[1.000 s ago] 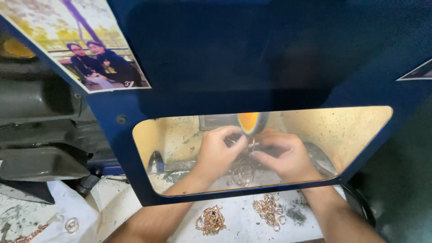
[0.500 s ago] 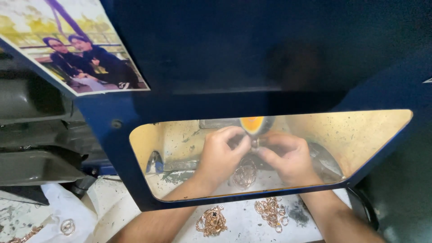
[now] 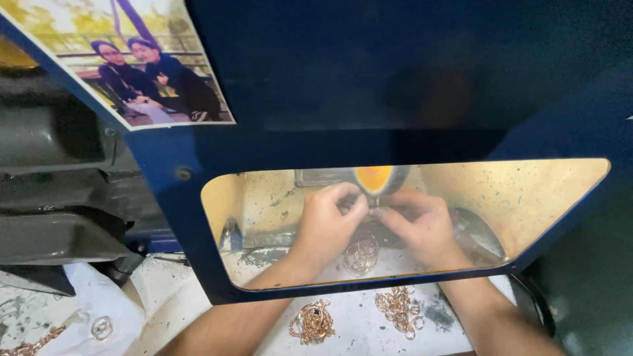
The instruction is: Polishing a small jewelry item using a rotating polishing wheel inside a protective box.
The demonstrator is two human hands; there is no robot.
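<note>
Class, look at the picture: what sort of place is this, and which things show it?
Probably a jewellery workshop: both hands work at an orange polishing wheel behind a blue guard window, with heaps of gold-coloured rings on the bench.

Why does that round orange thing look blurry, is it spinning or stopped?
Cannot tell. The orange wheel looks smeared behind the clear window, with both hands, left hand and right hand, held just under it, but one picture cannot show spinning.

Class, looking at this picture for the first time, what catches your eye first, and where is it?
A dark blue shield fills the view; through its amber window the left hand and right hand meet at a small glowing wheel. Below lie rose-gold ring bunches; a photograph hangs top left.
</note>
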